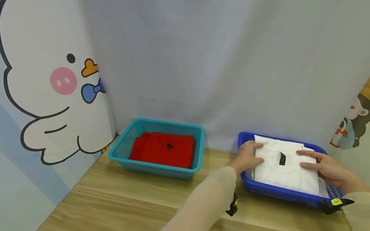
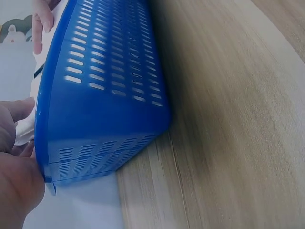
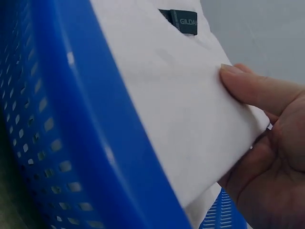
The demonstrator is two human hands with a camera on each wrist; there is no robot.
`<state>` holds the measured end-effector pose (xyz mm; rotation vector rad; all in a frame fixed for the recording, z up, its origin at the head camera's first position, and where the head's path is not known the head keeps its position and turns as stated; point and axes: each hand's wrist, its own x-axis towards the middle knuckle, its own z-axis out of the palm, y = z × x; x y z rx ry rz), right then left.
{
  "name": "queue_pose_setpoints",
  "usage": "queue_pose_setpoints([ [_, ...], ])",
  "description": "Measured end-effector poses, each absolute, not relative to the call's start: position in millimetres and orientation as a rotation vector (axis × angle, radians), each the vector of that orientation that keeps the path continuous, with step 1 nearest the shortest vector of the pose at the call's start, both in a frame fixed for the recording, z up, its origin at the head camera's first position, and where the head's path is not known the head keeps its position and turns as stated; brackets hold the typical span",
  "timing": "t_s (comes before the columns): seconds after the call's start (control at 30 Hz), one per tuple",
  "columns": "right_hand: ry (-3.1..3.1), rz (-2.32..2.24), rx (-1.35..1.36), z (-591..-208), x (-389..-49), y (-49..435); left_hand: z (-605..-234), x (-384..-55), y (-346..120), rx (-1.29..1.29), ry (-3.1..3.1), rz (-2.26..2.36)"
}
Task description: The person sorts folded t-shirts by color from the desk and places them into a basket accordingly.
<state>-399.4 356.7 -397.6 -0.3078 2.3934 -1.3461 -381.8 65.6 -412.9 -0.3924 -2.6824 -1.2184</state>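
A folded white T-shirt (image 1: 286, 176) with a black neck label (image 1: 282, 158) lies in the blue basket (image 1: 284, 191), on top of more white cloth (image 1: 323, 188). At its left edge my left hand (image 1: 246, 157) grips the shirt, close to the basket rim; some of its fingers are hidden beneath the cloth. My right hand (image 1: 332, 166) holds the opposite edge. In the right wrist view, the thumb (image 3: 252, 86) presses on top of the shirt while the other fingers are tucked under its side.
A teal basket (image 1: 156, 169) with folded red clothing (image 1: 170, 150) stands to the left on the wooden table (image 1: 130, 199). Behind both baskets hangs a pale curtain (image 1: 202, 64), with a white cartoon bird (image 1: 57, 41) at the left.
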Motion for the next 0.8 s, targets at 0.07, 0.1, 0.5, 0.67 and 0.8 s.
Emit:
queue_pose_setpoints([
  [0.07, 2.414, -1.318, -0.308, -398, -399, 354, -413, -381, 62, -0.405, -2.691, -1.216],
  [0.1, 2.425, -1.305, -0.304, -399, -399, 353, -413, -381, 60, -0.409, -2.692, -1.222],
  [0.5, 2.678, -1.081, -0.311, -397, -383, 342, -389, -372, 19, -0.379, -2.707, -1.359],
  [0.67, 2.807, -0.938, -0.304, -384, -372, 337, -360, -357, -9, -0.555, -2.802, -1.082],
  [0.8, 2.883, -0.829, -0.37, -378, -360, 331, -341, -342, -33, -0.689, -2.818, -0.913],
])
